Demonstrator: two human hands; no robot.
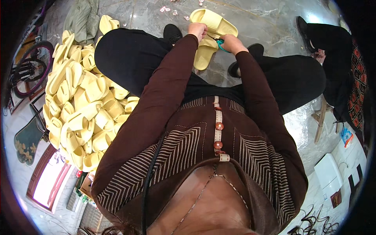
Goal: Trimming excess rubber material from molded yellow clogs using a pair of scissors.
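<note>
Left hand [198, 31] pinching upper slipper [213, 20] at edge; right hand [232, 44] gripping teal scissors [222, 46]. Upper slipper right of slipper pile [88, 103]. Best: hold slipper steady, angle scissors clear of left hand.

Teal scissors [220, 42] in right grip [232, 43]

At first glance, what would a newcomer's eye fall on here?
The big heap of pale yellow slippers at the person's left stands out most. Next come the hands at top middle: the left hand beside a yellow slipper, the right hand holding teal-handled scissors. The pale-striped brown top fills the lower middle.
</note>
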